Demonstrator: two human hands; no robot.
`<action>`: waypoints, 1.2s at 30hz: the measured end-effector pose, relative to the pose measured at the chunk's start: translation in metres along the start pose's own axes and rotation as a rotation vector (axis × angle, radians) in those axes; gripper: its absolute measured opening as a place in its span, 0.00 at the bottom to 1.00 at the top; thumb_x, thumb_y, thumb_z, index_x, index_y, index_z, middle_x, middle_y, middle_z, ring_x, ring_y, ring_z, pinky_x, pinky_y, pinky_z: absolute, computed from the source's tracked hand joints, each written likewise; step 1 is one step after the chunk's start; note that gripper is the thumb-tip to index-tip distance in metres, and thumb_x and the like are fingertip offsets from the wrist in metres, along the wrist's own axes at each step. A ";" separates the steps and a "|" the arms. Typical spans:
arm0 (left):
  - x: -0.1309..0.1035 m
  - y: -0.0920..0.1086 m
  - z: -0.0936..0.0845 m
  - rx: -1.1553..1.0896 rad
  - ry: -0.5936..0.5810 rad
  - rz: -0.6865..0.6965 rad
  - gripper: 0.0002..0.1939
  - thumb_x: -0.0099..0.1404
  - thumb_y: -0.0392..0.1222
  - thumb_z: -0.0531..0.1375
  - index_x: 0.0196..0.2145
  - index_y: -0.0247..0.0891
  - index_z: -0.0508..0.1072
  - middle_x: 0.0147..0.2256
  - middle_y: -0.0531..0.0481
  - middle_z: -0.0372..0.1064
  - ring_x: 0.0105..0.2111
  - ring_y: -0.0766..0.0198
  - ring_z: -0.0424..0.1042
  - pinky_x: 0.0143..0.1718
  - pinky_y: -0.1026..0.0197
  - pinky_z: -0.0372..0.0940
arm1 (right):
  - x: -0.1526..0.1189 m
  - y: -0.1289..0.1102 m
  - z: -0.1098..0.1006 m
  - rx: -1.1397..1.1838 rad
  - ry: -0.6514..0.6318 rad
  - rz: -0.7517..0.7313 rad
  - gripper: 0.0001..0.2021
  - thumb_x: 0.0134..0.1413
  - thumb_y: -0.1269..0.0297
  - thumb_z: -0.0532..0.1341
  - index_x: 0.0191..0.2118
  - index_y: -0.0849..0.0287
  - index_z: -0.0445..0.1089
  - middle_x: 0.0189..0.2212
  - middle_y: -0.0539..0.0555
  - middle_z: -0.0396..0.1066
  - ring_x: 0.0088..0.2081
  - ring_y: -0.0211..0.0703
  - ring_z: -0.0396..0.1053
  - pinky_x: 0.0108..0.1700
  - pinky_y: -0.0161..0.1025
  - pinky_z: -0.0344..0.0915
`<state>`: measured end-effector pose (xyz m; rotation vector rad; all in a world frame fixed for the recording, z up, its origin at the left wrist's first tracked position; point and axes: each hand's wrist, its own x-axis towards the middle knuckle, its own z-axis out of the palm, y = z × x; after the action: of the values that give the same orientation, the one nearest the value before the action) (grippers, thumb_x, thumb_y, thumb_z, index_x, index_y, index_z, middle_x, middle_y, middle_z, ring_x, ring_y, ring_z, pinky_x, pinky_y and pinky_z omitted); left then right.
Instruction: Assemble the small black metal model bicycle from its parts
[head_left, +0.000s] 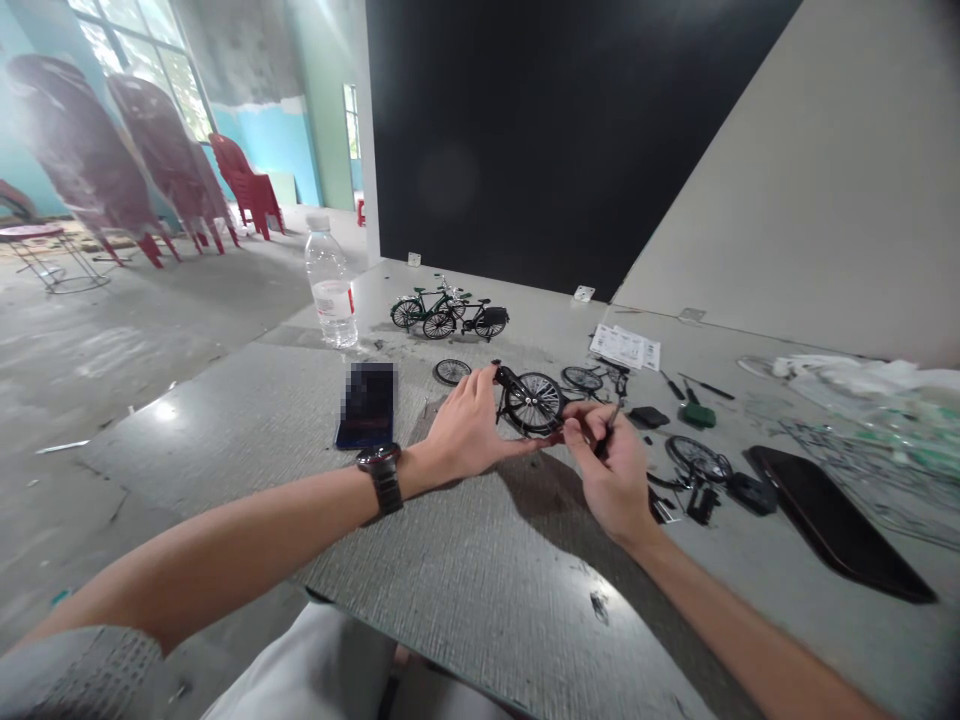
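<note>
My left hand [474,425] rests on the table and holds a black model bicycle part with a spoked wheel [534,402], its fingers curled round the dark frame. The wheel stands upright, facing me. At its lower right edge, my right hand [613,472] is closed, thumb and forefinger touching the part. A slim dark tool [604,436], seemingly a small screwdriver, is tucked in the right hand and points up. A loose spoked wheel [453,372] lies beyond my left fingers. Another partial black bicycle [589,379] lies behind my right hand.
Two small model bicycles [450,312] stand farther back near a water bottle [331,290]. A phone [367,405] lies left; bicycle parts [699,460], thin tools [705,386], printed sheets [625,347], a black tray-like object [836,520] and plastic bags [862,400] lie right.
</note>
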<state>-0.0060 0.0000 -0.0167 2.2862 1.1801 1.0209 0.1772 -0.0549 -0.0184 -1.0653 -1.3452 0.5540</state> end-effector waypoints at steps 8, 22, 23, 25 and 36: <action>0.000 -0.003 0.001 0.000 -0.038 0.027 0.55 0.56 0.66 0.67 0.66 0.32 0.48 0.62 0.28 0.58 0.64 0.38 0.59 0.62 0.39 0.62 | -0.003 0.001 0.000 0.013 -0.004 -0.018 0.21 0.60 0.53 0.66 0.29 0.53 0.52 0.37 0.51 0.67 0.29 0.39 0.69 0.33 0.42 0.70; -0.003 -0.001 0.005 -0.018 -0.133 0.288 0.50 0.53 0.58 0.71 0.64 0.34 0.53 0.59 0.33 0.61 0.62 0.42 0.62 0.63 0.39 0.61 | 0.005 0.004 -0.002 -0.164 0.162 -0.197 0.21 0.63 0.46 0.62 0.29 0.52 0.53 0.33 0.53 0.70 0.35 0.44 0.67 0.40 0.43 0.63; -0.003 0.000 0.004 -0.025 -0.134 0.282 0.50 0.54 0.59 0.71 0.64 0.35 0.53 0.59 0.33 0.61 0.62 0.42 0.62 0.63 0.39 0.61 | 0.005 0.003 -0.002 -0.178 0.159 -0.200 0.21 0.63 0.46 0.61 0.29 0.52 0.53 0.33 0.53 0.70 0.35 0.44 0.67 0.40 0.43 0.63; -0.003 0.001 0.003 -0.032 -0.131 0.257 0.51 0.54 0.60 0.70 0.65 0.37 0.53 0.60 0.33 0.61 0.63 0.42 0.61 0.63 0.38 0.60 | 0.004 0.001 -0.002 -0.207 0.170 -0.216 0.21 0.63 0.46 0.61 0.29 0.52 0.53 0.33 0.53 0.70 0.36 0.44 0.68 0.39 0.43 0.63; -0.002 -0.001 0.003 -0.077 -0.033 0.013 0.55 0.54 0.68 0.67 0.65 0.32 0.51 0.59 0.31 0.61 0.58 0.42 0.67 0.56 0.41 0.68 | -0.004 0.003 -0.003 -0.129 0.037 -0.184 0.19 0.65 0.56 0.62 0.30 0.52 0.51 0.40 0.54 0.72 0.28 0.39 0.70 0.30 0.41 0.68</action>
<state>-0.0054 -0.0006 -0.0199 2.2449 1.0955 1.0122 0.1802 -0.0579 -0.0221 -1.0375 -1.4443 0.3131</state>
